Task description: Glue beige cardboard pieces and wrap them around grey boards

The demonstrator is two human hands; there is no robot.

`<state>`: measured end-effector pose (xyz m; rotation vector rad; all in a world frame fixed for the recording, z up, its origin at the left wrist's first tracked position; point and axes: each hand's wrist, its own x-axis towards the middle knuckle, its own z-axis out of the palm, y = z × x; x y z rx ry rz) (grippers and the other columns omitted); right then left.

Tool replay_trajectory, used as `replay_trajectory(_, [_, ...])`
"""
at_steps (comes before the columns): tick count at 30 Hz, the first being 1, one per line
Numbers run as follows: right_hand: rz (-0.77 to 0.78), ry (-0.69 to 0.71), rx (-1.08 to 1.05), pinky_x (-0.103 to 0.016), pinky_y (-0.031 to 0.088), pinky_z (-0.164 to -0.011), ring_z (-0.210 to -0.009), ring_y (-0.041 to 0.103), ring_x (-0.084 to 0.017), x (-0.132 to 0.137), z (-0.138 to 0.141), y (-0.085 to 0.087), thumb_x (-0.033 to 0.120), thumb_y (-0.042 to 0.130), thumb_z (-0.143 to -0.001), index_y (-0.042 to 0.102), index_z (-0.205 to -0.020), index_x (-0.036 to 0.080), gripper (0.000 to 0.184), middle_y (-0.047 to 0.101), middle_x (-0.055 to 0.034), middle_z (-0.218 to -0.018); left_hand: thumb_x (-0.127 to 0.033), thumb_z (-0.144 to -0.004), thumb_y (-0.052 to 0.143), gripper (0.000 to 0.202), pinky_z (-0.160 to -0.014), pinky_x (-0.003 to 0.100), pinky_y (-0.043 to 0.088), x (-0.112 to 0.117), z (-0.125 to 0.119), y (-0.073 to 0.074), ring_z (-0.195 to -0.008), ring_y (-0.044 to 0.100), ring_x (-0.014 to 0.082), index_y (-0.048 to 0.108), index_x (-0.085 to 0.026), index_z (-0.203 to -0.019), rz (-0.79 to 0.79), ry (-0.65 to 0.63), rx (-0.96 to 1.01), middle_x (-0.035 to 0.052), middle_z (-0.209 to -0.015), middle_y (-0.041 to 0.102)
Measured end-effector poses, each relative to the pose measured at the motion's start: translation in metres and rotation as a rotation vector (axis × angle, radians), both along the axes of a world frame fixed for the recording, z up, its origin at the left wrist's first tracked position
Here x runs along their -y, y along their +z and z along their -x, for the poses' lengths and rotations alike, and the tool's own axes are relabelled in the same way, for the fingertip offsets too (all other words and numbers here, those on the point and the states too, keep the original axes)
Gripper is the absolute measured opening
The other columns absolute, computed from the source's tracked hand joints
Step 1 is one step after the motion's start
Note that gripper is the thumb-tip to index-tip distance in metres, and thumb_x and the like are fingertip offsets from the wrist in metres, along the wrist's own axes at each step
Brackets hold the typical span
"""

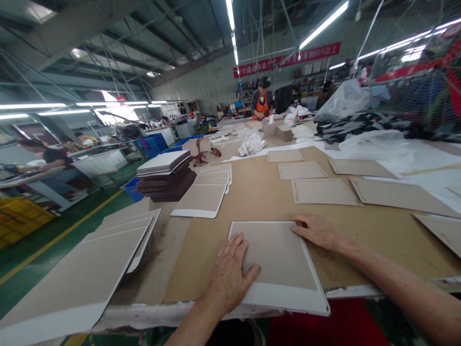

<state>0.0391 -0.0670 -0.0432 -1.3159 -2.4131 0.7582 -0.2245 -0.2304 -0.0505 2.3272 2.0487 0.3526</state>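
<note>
A grey-brown board with white borders (279,262) lies at the near edge of the long brown table (259,197). My left hand (228,276) rests flat on its left side, fingers stretched out. At the board's upper right edge, my right hand (317,230) lies with its fingers extended and pressed on it. Neither hand grips anything.
Similar boards lie in a stack (207,194) ahead and in a large pile (82,269) at the left. A dark stack (165,175) stands beyond. Loose brown sheets (324,191) spread to the right. A person in an orange apron (261,103) stands at the far end; another person (46,156) is at left.
</note>
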Motion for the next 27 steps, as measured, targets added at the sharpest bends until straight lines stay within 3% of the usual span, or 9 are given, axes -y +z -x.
replay_trajectory(4, [0.029,-0.073,-0.177,-0.036,0.043,-0.080,-0.088,0.059,-0.024,0.001,-0.004,-0.001,0.039,0.058,-0.078,0.068,-0.101,0.019,0.032,0.066,-0.0081,-0.098,-0.044,-0.090,0.057,0.058,-0.117,0.052,0.031,0.001,0.002,-0.002,-0.143,0.032,0.0289,0.047,-0.012,-0.138,-0.009,-0.005,0.015,0.0144,-0.153,0.038])
replay_trajectory(7, [0.067,-0.137,-0.316,-0.036,0.044,-0.080,-0.089,0.059,-0.024,0.004,-0.001,0.003,0.047,0.059,-0.075,0.065,-0.098,0.020,0.036,0.065,-0.0063,-0.095,-0.045,-0.090,0.057,0.059,-0.118,0.051,0.031,0.001,0.003,-0.004,-0.143,0.032,0.0286,0.047,-0.013,-0.139,-0.022,-0.020,0.040,0.0143,-0.153,0.038])
replay_trajectory(14, [0.361,-0.099,-0.492,-0.029,0.044,-0.051,-0.062,0.061,-0.021,0.019,0.015,0.020,0.059,0.055,-0.076,0.048,-0.109,0.021,0.051,0.067,-0.0034,-0.078,-0.044,-0.087,0.062,0.062,-0.119,0.051,0.029,0.006,0.001,0.000,-0.144,0.030,0.0294,0.046,-0.015,-0.139,0.010,0.003,0.198,0.0130,-0.154,0.037])
replay_trajectory(16, [0.468,-0.138,-0.555,-0.031,0.046,-0.052,-0.064,0.063,-0.022,0.015,0.017,0.032,0.060,0.064,-0.070,0.048,-0.112,0.022,0.058,0.069,-0.0053,-0.080,-0.042,-0.089,0.060,0.057,-0.118,0.050,0.032,0.010,0.006,0.002,-0.142,0.034,0.0278,0.047,-0.016,-0.137,-0.073,-0.003,0.313,0.0135,-0.151,0.041])
replay_trajectory(19, [0.590,-0.183,-0.663,-0.035,0.051,-0.057,-0.069,0.066,-0.026,-0.003,0.028,0.052,0.056,0.076,-0.060,0.050,-0.113,0.025,0.067,0.070,-0.0072,-0.084,-0.038,-0.098,0.042,0.044,-0.115,0.048,0.036,0.020,0.022,0.004,-0.137,0.040,0.0241,0.045,-0.017,-0.137,-0.337,0.064,0.504,0.0144,-0.145,0.046])
replay_trajectory(23, [0.492,-0.163,-0.699,-0.033,0.051,-0.057,-0.068,0.065,-0.024,-0.037,0.082,0.069,0.043,0.070,-0.072,0.052,-0.113,0.024,0.049,0.067,-0.0056,-0.080,-0.035,-0.102,0.034,0.040,-0.115,0.052,0.033,0.032,0.050,-0.003,-0.138,0.035,0.0248,0.039,-0.021,-0.139,-0.605,0.354,0.620,0.0143,-0.144,0.040])
replay_trajectory(27, [0.441,-0.175,-0.639,-0.032,0.055,-0.064,-0.075,0.064,-0.018,-0.069,0.171,0.060,0.030,0.058,-0.092,0.050,-0.122,0.017,0.034,0.065,-0.0066,-0.093,-0.036,-0.101,0.036,0.041,-0.111,0.053,0.039,0.035,0.066,-0.020,-0.136,0.035,0.0272,0.033,-0.020,-0.139,-0.633,0.589,0.650,0.0165,-0.144,0.034])
